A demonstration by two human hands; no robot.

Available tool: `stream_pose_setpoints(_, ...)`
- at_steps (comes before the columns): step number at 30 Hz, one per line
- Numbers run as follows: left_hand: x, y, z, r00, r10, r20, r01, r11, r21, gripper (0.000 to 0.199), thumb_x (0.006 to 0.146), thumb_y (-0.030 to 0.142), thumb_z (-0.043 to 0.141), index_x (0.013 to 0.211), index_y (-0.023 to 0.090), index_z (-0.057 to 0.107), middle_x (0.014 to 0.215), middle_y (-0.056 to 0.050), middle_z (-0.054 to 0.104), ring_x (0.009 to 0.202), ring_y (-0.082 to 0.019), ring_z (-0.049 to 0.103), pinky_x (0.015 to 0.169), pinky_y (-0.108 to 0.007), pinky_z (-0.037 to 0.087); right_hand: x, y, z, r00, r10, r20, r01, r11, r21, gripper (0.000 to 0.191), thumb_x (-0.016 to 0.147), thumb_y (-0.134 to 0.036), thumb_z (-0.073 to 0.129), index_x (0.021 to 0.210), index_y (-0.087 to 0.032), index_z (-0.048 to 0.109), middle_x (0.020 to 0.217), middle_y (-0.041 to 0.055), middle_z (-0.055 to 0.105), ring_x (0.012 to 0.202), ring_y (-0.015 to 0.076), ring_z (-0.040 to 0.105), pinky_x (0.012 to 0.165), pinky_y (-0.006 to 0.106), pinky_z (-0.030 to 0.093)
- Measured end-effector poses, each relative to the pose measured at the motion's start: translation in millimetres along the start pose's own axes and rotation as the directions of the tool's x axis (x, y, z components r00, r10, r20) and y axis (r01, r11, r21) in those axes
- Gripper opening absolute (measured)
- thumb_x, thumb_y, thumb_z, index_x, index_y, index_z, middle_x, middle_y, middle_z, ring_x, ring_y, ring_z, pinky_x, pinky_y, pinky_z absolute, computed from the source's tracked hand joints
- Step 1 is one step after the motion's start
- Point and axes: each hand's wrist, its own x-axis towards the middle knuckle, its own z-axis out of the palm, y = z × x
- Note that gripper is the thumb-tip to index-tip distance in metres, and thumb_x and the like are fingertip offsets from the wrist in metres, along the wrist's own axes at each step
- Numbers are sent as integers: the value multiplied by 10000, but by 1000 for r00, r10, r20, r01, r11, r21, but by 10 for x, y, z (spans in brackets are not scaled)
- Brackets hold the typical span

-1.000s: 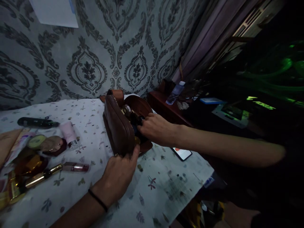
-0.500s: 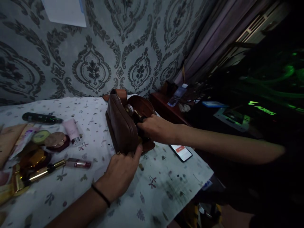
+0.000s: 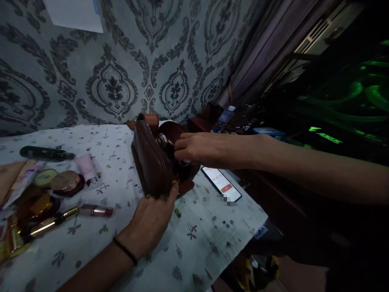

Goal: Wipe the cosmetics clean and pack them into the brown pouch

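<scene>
A brown leather bag stands unzipped on the patterned cloth, its opening facing right. My left hand grips the bag's lower front edge, thumb on the rim and fingers against its side. At the bag's mouth is my right hand, fingers bent together; whatever is between them is hidden. A round silver-rimmed item shows inside the bag, with dark items below it.
Left on the cloth lie a green bottle, a pink tube, compacts and a lipstick. A lit phone lies right of the bag. Behind are a water bottle and the wall.
My right hand has risen a little out of the bag's opening, and its forearm is now higher. More of the phone shows. My left hand keeps its hold on the bag.
</scene>
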Motion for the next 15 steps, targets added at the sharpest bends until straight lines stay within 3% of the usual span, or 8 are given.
stream_pose_setpoints(6,9,-15,105,998,2,-66,-2,1000,7,708,898,118,544,1534,188,239,977,-99,725,746,-223,717,620,-309,535,-6,-26,-1,993,-113,22,114,993,-35,218,878,12,514,899,-161,645,917,55,630,886,187,530,761,318,381)
stream_pose_setpoints(11,13,-10,112,999,-3,-46,3,1000,13,704,900,130,548,1529,205,241,988,-93,723,759,-216,714,636,-309,544,3,-13,-100,992,-104,72,113,986,-126,264,859,35,502,907,-175,654,944,56,633,923,199,530,822,340,384)
stream_pose_setpoints(15,11,-7,72,1000,-7,-24,8,1000,25,707,906,130,542,1531,198,221,1032,-107,711,799,-209,712,666,-302,551,48,-12,-34,984,-161,80,171,976,-138,228,862,9,521,891,-175,654,924,49,629,916,202,538,826,341,381)
